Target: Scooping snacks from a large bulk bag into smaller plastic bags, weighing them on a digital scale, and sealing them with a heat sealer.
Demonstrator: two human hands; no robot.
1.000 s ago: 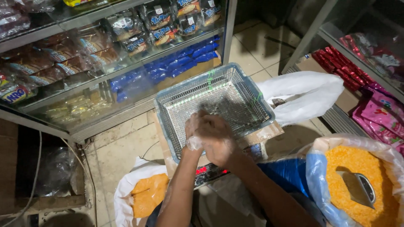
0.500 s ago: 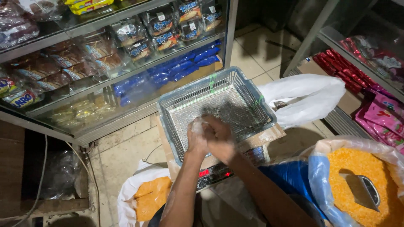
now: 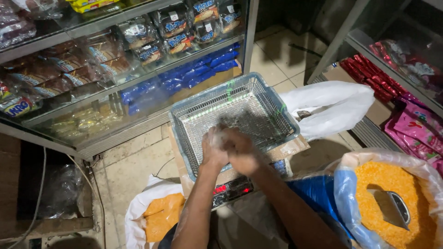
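The person's left hand point(image 3: 213, 150) and right hand point(image 3: 241, 152) are pressed together over the near edge of a grey wire basket point(image 3: 277, 108), both closed around a small clear plastic bag point(image 3: 216, 137) that shows only as a pale crumple between the fingers. The basket sits on a scale point(image 3: 233, 188) with a red lit display just under the wrists. A sack of yellow grain point(image 3: 392, 184) with a metal scoop point(image 3: 392, 207) stands to the right, a white bag of orange powder point(image 3: 161, 213) lower left, and a glass case of packaged snacks point(image 3: 115, 69) behind.
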